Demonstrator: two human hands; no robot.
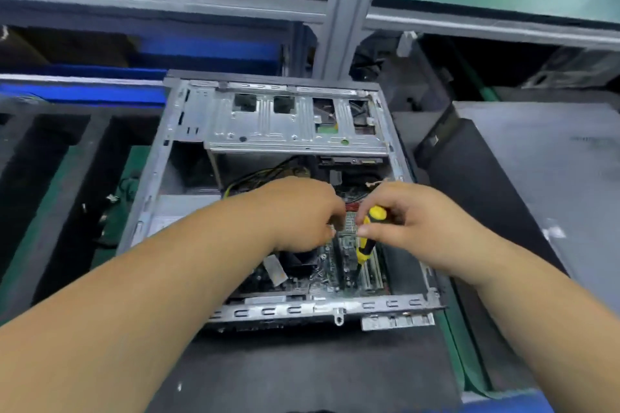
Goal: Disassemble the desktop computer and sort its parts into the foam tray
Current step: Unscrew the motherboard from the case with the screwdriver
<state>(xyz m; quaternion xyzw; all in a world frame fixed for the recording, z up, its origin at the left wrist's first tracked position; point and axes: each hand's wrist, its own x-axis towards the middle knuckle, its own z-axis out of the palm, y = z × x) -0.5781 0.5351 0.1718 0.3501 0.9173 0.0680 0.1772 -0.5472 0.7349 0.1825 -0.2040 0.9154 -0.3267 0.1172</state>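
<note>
An open desktop computer case (188,144) lies on its side in the middle of the bench, its motherboard (322,275) exposed. My right hand (412,221) grips a yellow-and-black screwdriver (367,238) whose tip points down at the board near the memory slots. My left hand (298,214) reaches into the case beside it, fingers curled over the board; what they hold is hidden. A silver drive cage (285,124) spans the far end of the case.
A black foam tray (77,178) with long compartments lies left of the case, with a cable bundle (114,211) in one slot. A dark grey case panel (536,178) lies to the right. Grey shelf rails and a post (339,10) stand behind.
</note>
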